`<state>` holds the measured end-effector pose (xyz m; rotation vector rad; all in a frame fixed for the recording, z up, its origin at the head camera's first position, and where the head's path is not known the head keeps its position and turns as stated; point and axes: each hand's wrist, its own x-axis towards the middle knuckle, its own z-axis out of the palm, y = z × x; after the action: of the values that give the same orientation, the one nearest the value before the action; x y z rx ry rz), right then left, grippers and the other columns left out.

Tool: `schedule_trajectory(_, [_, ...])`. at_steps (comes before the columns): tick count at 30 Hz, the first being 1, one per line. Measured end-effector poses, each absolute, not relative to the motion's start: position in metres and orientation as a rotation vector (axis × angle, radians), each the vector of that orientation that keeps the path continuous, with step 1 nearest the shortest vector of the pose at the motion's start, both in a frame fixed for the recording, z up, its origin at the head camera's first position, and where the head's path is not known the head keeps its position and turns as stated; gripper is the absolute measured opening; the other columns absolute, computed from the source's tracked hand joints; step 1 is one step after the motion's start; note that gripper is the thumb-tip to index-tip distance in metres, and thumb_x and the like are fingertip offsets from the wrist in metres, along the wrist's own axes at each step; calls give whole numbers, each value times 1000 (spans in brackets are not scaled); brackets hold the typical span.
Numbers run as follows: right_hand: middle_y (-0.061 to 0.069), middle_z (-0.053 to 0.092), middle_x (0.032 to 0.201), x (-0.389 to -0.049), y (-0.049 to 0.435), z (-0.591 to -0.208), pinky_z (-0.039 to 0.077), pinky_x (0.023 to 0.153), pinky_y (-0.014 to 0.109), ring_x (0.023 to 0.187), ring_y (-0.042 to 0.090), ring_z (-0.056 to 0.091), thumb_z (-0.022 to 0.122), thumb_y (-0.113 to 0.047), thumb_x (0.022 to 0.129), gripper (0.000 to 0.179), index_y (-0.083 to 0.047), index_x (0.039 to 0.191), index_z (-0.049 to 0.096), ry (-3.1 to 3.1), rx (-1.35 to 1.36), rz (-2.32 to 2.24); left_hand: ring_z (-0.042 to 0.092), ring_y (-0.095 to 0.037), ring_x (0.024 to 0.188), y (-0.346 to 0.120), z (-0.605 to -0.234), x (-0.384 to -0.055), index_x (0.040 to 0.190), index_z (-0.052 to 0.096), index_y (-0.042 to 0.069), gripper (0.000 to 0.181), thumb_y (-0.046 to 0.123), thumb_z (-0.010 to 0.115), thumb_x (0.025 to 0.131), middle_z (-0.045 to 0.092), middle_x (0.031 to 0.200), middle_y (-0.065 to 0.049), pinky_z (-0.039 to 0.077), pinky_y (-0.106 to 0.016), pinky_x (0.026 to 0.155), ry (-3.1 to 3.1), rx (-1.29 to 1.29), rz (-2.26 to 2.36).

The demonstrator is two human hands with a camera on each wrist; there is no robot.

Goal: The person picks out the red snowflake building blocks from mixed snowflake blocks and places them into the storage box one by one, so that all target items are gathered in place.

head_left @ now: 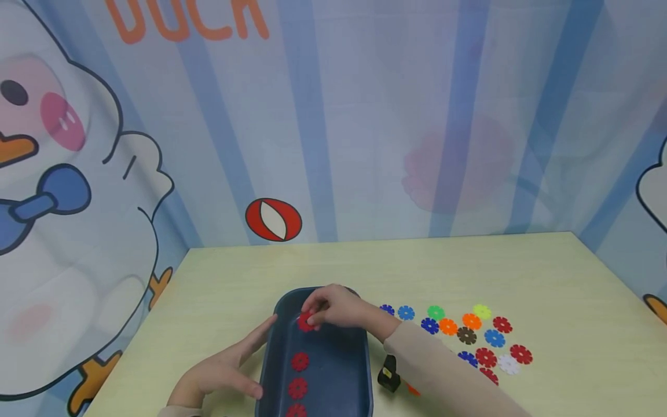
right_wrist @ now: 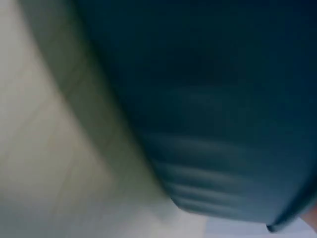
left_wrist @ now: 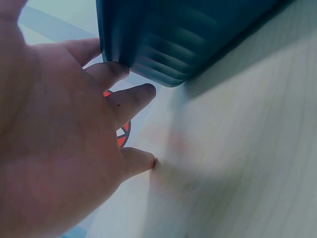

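My right hand reaches over the far end of a dark blue tray. Its thumb and fingers pinch a red flower-shaped plastic disc, partly covered by the fingertips. Below it in the head view, more red discs lie in a column along the tray's left half. My left hand is spread at the tray's left side, fingertips right at the rim. In the left wrist view, the fingers of the left hand stretch out straight beside the tray wall.
Right of the tray, loose flower-shaped discs in blue, orange, green, brown, white and red lie scattered on the pale wooden table. A small black object shows beside the right sleeve. A printed cloth hangs behind the table.
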<state>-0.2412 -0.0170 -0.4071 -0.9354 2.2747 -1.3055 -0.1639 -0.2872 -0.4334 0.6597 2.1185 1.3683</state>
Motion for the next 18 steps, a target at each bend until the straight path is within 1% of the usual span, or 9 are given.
schedule_trajectory(5, [1,67,76,-240,-26,-411,51,66,22,67,12,66,71,-2,85,15,-3,100,70,2261,-931,-1292,2,-43,145,-288,-433,-163,156,1,20,110,33,78,80,-1,162,-13,4,-71,108,2120,656,1366])
schedule_trajectory(10, [3,67,73,-240,-33,-416,50,63,22,66,14,67,69,3,84,15,-2,98,70,2250,-910,-1258,2,-44,145,-289,-434,-163,156,0,20,109,33,78,80,-2,162,-13,5,-71,108,2116,668,1366])
schedule_trajectory(18, [3,67,73,-241,-37,-421,52,62,22,64,13,66,68,9,80,20,-1,97,71,2254,-862,-1167,1,-43,145,-288,-435,-164,156,0,21,108,32,77,81,-3,162,-13,5,-70,108,2096,671,1375])
